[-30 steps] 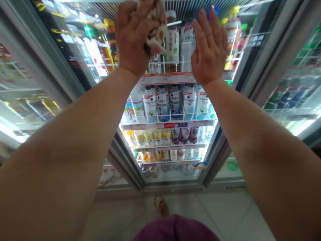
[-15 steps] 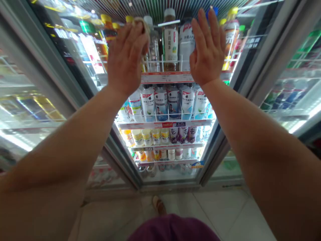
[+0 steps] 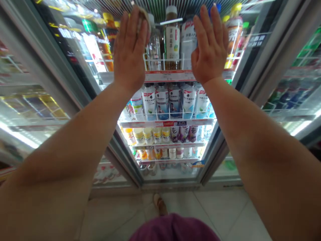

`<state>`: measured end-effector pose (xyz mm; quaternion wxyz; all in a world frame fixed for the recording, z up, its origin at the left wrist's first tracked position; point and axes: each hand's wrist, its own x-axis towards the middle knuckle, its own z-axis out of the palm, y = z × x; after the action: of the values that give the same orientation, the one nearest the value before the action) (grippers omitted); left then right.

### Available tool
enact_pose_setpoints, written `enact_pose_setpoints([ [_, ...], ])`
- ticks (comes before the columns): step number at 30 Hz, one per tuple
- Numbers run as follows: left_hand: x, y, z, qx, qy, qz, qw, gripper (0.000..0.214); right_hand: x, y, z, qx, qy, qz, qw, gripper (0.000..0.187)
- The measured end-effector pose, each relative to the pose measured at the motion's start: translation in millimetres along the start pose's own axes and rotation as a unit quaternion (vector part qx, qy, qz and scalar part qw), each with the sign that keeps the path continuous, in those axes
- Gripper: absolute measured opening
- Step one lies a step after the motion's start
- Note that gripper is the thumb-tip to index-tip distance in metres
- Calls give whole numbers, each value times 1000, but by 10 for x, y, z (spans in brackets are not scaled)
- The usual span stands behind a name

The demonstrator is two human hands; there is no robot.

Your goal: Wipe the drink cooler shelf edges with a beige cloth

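Note:
My left hand [image 3: 130,50] is raised in front of the glass door [image 3: 170,176] of a drinks fridge, fingers stretched upward. Under its fingers is a beige cloth [image 3: 146,20], mostly hidden by the hand; only its edge shows at the top right. My right hand [image 3: 210,50] lies flat toward the same pane with its fingers spread and holds nothing. Between the two hands, behind the glass, stand a tea bottle with a white label [image 3: 172,42] and a pale bottle [image 3: 188,36].
Lower shelves hold rows of white-labelled bottles [image 3: 162,98] and small yellow-labelled bottles [image 3: 156,135]. Grey door frames [image 3: 253,73] run along both sides, with neighbouring fridges beyond. Below are floor tiles [image 3: 120,214] and a shoe [image 3: 156,200].
My left hand has shifted slightly up and right with the cloth, its fingers straightening from a bent pose. My right hand stays flat, almost in place.

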<state>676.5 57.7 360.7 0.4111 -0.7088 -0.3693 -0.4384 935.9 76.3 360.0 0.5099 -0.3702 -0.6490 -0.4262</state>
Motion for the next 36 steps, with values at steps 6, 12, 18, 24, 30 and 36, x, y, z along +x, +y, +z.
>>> enact_pose_setpoints([
  [6,-237,160,46,-112,-121,76,983,46,2,-11,-3,8,3,-3,1000,69],
  [12,-28,184,-33,-112,-64,30,991,45,-12,-26,-25,9,0,0,1000,68],
  [18,-309,332,51,-109,-140,91,980,52,-9,-65,-68,-43,5,-18,999,62],
  [24,-102,-45,-19,9,-56,127,990,55,-10,-80,-99,-24,3,-9,1000,62],
  [30,-396,23,117,23,-41,198,979,67,-4,-28,-38,-6,16,-33,999,64],
  [36,-264,-255,26,61,-28,170,983,60,-2,-20,-34,-17,19,-35,999,67],
])
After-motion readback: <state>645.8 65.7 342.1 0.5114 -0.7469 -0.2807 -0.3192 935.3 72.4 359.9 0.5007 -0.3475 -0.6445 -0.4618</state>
